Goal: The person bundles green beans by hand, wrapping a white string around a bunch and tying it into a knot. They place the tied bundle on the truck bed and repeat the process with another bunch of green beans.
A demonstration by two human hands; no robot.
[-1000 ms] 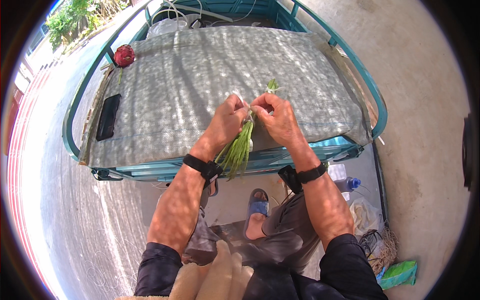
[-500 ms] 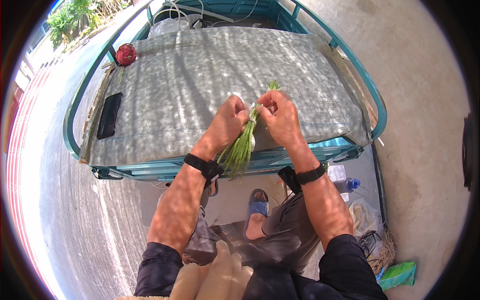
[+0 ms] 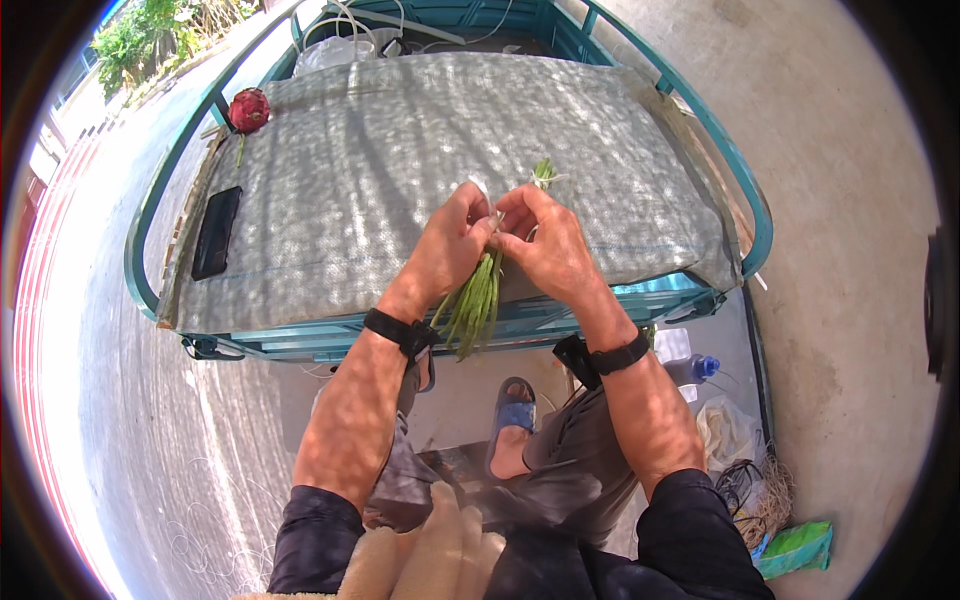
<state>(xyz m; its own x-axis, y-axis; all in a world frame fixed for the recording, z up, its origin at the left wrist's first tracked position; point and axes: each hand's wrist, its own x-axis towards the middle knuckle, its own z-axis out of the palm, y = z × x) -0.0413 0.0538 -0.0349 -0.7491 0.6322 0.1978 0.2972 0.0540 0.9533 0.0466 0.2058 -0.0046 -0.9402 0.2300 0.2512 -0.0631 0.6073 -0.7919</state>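
A bundle of long, thin green stalks (image 3: 475,305) hangs over the front edge of the cloth-covered surface, its loose ends pointing toward me. Its far tip, wrapped with a white tie, shows beyond my right hand. My left hand (image 3: 452,240) is closed with thumb and fingers pinched at the middle of the bundle, on a white strip (image 3: 496,224). My right hand (image 3: 545,247) meets it there, thumb and fingertips pinched on the same strip. The fingers hide where the strip crosses the stalks.
Grey woven sheeting (image 3: 400,150) covers a teal cart bed with a rail (image 3: 140,240). A black phone (image 3: 216,233) and a red dragon fruit (image 3: 249,110) lie at the left. Below right are a bottle (image 3: 690,370), a plastic bag (image 3: 728,430) and a green packet (image 3: 800,550).
My right hand has moved left and closer to my left hand, so the fingertips now meet over the bundle. The white strip's knot area is now covered by fingers.
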